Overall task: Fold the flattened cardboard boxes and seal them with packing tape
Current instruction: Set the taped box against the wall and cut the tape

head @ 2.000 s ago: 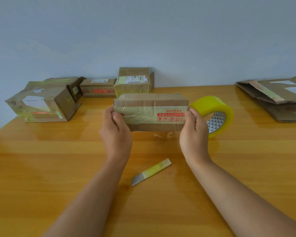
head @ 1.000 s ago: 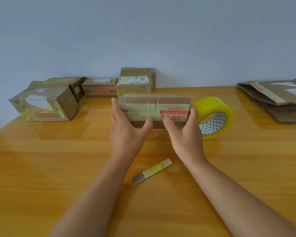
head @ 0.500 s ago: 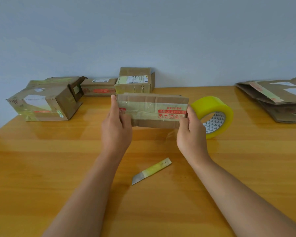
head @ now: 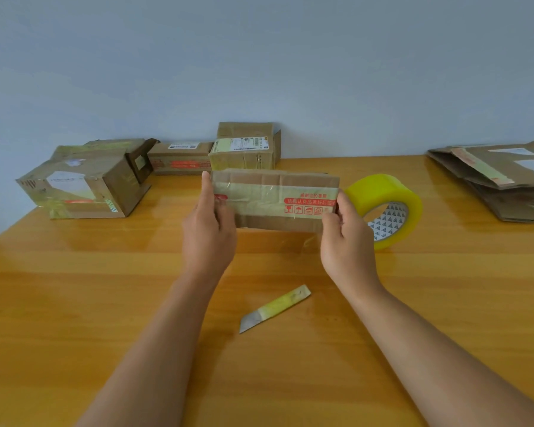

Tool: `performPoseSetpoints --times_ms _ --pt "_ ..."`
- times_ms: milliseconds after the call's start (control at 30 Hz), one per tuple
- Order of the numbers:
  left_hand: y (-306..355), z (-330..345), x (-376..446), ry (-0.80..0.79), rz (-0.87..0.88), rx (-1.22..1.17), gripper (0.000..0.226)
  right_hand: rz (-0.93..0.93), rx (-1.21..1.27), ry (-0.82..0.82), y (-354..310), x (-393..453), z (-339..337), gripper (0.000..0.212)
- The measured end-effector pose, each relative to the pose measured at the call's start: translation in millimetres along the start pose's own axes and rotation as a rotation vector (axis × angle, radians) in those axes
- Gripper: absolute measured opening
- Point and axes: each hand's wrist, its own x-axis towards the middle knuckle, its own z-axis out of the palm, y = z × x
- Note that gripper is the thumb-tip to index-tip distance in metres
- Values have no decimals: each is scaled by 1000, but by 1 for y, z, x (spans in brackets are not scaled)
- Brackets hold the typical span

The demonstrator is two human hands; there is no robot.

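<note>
Where both hands meet at frame center, held up off the table [head: 74,303]: box [head: 275,200], long and low, brown, a clear tape band along its near face with red print toward the right end. Gripped at both ends. Left hand [head: 208,232] clamped on the left end, fingers straight up along the end face, thumb curled onto the near face over the tape. Right hand [head: 346,238] clamped on the right end, thumb up at the top corner, fingers curled round the lower edge. Both forearms bare, rising from the bottom edge and converging toward the box; backs of the hands turned toward the camera.

Just right of the box and partly behind the right hand: tape roll [head: 389,208], yellow, standing on edge on the table, core printed with small triangles. Below center, between the forearms: blade [head: 275,308], lying flat, tip pointing lower left, handle end wrapped in yellowish tape.

Behind the box, against the wall [head: 259,63]: two taped boxes [head: 244,149] side by side, the right one taller, both with white labels. At left: open box [head: 84,183], lying on its side, heavily taped. At far right: flat boxes [head: 503,177], stacked, cut off by the frame edge.
</note>
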Motion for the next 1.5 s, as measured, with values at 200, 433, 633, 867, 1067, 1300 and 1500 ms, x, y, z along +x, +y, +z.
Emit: performPoseSetpoints --times_ms 200,433,633,867,1067,1300,1500 --pt "6 -3 -2 75 22 -86 52 6 108 28 -6 -2 -2 29" --pt "25 15 -18 147 34 -18 109 -17 89 137 -8 -6 8 49" --pt "24 13 -19 158 83 -27 114 -66 48 153 -5 -6 9 50" --pt "26 7 -15 203 39 -131 99 -180 -10 212 -7 -6 5 36" --pt "37 -3 -13 270 47 -222 70 -298 -11 290 -21 -1 -2 24" --pt "70 -4 1 257 145 -234 68 -385 -59 307 -40 29 -31 24" --pt "96 16 31 158 209 -194 51 -307 -78 148 -49 82 -78 19"
